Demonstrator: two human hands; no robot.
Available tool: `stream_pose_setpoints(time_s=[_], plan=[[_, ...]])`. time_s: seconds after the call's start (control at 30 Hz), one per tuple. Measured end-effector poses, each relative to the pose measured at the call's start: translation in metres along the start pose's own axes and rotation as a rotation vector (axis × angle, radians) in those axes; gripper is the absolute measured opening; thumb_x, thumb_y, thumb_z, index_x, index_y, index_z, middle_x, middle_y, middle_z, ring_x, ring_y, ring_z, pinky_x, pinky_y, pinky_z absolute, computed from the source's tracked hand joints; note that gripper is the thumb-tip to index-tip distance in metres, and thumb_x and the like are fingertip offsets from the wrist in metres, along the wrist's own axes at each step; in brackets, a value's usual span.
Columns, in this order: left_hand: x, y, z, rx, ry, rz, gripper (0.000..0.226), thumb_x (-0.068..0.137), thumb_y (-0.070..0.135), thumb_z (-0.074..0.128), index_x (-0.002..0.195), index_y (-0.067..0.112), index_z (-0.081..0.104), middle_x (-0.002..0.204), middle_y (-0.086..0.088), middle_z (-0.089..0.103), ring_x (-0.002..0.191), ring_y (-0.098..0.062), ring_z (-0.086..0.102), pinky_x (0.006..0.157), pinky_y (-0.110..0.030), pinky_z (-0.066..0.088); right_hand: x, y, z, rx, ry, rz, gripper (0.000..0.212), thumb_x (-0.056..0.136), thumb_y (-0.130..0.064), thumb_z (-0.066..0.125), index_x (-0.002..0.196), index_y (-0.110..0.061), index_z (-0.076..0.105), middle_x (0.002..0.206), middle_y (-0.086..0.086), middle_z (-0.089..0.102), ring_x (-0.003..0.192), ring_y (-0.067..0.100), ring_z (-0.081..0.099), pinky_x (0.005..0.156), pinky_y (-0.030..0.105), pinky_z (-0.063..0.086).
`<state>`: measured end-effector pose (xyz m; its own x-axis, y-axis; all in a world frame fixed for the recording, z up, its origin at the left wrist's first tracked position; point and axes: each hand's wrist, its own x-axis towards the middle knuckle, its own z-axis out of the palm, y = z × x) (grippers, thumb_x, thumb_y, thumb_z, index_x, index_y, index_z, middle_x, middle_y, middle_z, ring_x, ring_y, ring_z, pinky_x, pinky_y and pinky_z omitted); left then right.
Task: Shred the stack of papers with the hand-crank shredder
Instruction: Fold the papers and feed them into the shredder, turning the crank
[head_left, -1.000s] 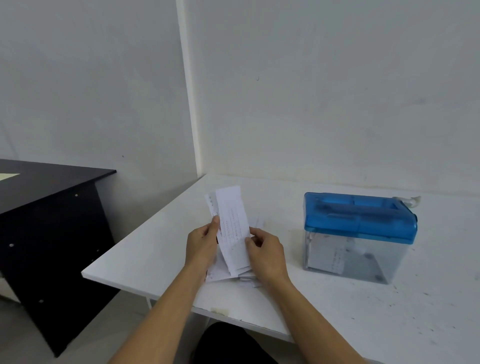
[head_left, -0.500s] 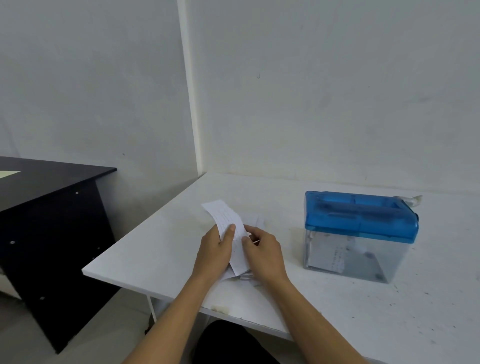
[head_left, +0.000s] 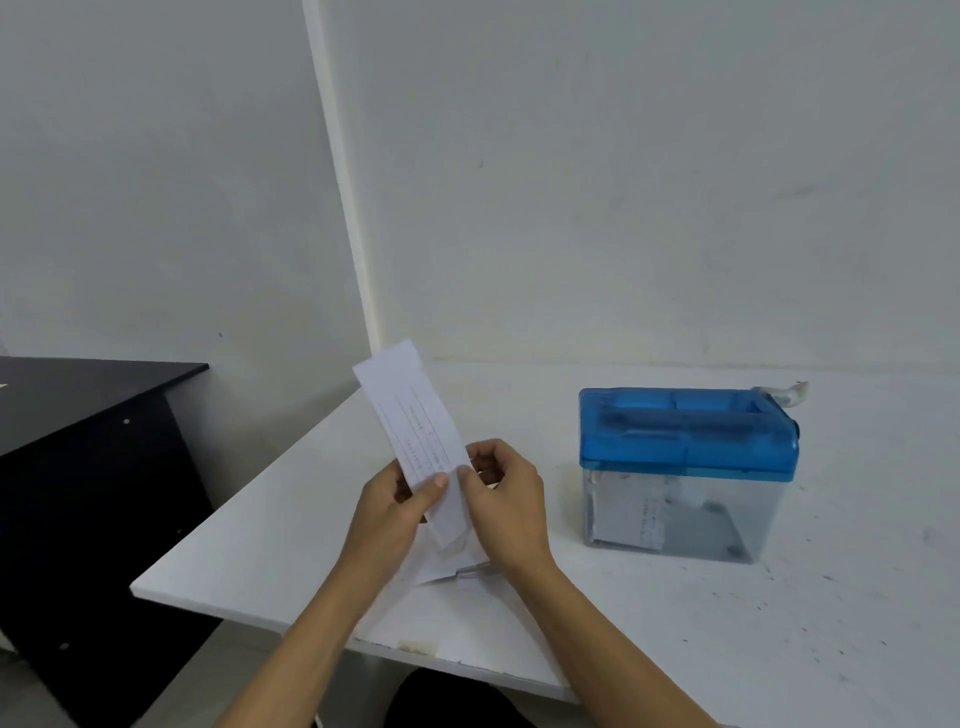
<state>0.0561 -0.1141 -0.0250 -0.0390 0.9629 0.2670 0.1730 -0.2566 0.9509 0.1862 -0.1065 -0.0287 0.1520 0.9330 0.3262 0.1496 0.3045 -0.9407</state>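
A bare white wall corner backs the white table (head_left: 779, 623) where the hand-crank shredder (head_left: 685, 467) stands, its blue lid over a clear bin that holds what look like paper pieces. To the left of the shredder, my left hand (head_left: 387, 519) and right hand (head_left: 506, 499) are close together, both pinching the lower end of one printed slip (head_left: 415, 415), which rises tilted away from the shredder. The rest of the stack of papers (head_left: 447, 569) lies on the table beneath my hands, well short of the shredder. A black desk (head_left: 78, 415) sits farther left again.

The step, as I judge it, is freeing a single slip to feed. To do it well I should make sure only one sheet is in the pinch, hold it flat and unfolded, and carry it over to the lid's slot, short edge first and square to it. One hand should then let go for the crank (head_left: 784, 392) at the shredder's far right corner, while the other steadies the lid.
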Motion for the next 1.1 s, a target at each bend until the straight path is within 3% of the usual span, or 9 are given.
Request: stream_pose_setpoints(time_s=[0.2,0.33,0.47,0.6,0.7,0.8,0.93,1.0,1.1], plan=[[0.009,0.066,0.002,-0.132,-0.089,-0.004,0.023,0.098,0.015,0.061,0.119,0.021,0.068,0.110,0.003,0.076,0.101,-0.018,0.073,0.086,-0.036,0.054,0.014,-0.061,-0.041,-0.003,-0.128,0.052,0.013,0.095,-0.022,0.062,0.101,-0.014,0.070,0.093,0.001,0.074,0.087,0.016,0.071,0.077,0.032,0.060],[0.019,0.117,0.024,-0.116,-0.200,0.042,0.026,0.099,0.020,0.060,0.124,0.020,0.067,0.112,0.004,0.075,0.102,-0.018,0.072,0.082,-0.031,0.055,0.020,-0.106,-0.098,-0.100,-0.200,0.012,0.016,0.094,-0.024,0.064,0.087,-0.013,0.073,0.079,0.000,0.074,0.068,0.006,0.065,0.063,0.022,0.048],[0.035,0.156,0.071,-0.031,-0.319,0.120,0.033,0.099,0.026,0.062,0.131,0.021,0.062,0.117,0.005,0.072,0.105,-0.014,0.069,0.078,-0.023,0.056,0.032,-0.130,-0.163,-0.142,-0.076,-0.040,0.015,0.094,-0.023,0.064,0.081,-0.018,0.071,0.072,-0.005,0.071,0.067,0.010,0.064,0.062,0.024,0.045],[0.049,0.168,0.127,0.207,-0.426,0.162,0.030,0.096,0.024,0.067,0.126,0.021,0.067,0.109,0.006,0.072,0.100,-0.012,0.067,0.078,-0.022,0.053,0.047,-0.128,-0.216,-0.268,0.070,-0.046,0.015,0.096,-0.025,0.062,0.088,-0.017,0.072,0.083,-0.003,0.072,0.077,0.013,0.064,0.068,0.025,0.049],[0.057,0.158,0.161,0.286,-0.425,0.177,0.028,0.094,0.023,0.070,0.122,0.019,0.070,0.101,0.008,0.073,0.093,-0.013,0.069,0.078,-0.020,0.052,0.051,-0.118,-0.240,-0.378,0.093,-0.022,0.012,0.097,-0.024,0.062,0.096,-0.014,0.070,0.088,-0.004,0.067,0.081,0.012,0.061,0.066,0.018,0.045],[0.062,0.144,0.180,0.327,-0.431,0.196,0.032,0.092,0.023,0.073,0.123,0.018,0.071,0.109,0.007,0.074,0.097,-0.009,0.069,0.086,-0.022,0.053,0.055,-0.100,-0.256,-0.493,0.071,0.052,0.013,0.094,-0.025,0.066,0.092,-0.014,0.071,0.083,0.000,0.068,0.075,0.011,0.059,0.063,0.020,0.046],[0.064,0.133,0.187,0.405,-0.430,0.215,0.007,0.091,0.027,0.074,0.095,0.021,0.072,0.086,0.013,0.071,0.077,0.000,0.064,0.064,-0.010,0.046,0.056,-0.077,-0.265,-0.580,0.054,0.110,0.021,0.094,-0.030,0.064,0.087,-0.012,0.072,0.083,0.009,0.067,0.071,0.016,0.056,0.063,0.025,0.048],[0.063,0.135,0.186,0.443,-0.456,0.209,0.017,0.091,0.028,0.074,0.076,0.026,0.066,0.067,0.020,0.062,0.062,0.002,0.058,0.054,-0.006,0.039,0.054,-0.074,-0.265,-0.602,0.057,0.085,0.023,0.096,-0.030,0.062,0.088,-0.010,0.070,0.084,0.010,0.067,0.068,0.015,0.056,0.058,0.021,0.046],[0.065,0.137,0.181,0.528,-0.515,0.198,0.022,0.091,0.030,0.073,0.073,0.019,0.067,0.064,0.012,0.061,0.061,-0.004,0.054,0.058,-0.013,0.041,0.051,-0.073,-0.266,-0.655,0.050,0.061,0.022,0.098,-0.029,0.060,0.090,-0.010,0.068,0.084,0.007,0.067,0.067,0.014,0.058,0.052,0.016,0.044]])
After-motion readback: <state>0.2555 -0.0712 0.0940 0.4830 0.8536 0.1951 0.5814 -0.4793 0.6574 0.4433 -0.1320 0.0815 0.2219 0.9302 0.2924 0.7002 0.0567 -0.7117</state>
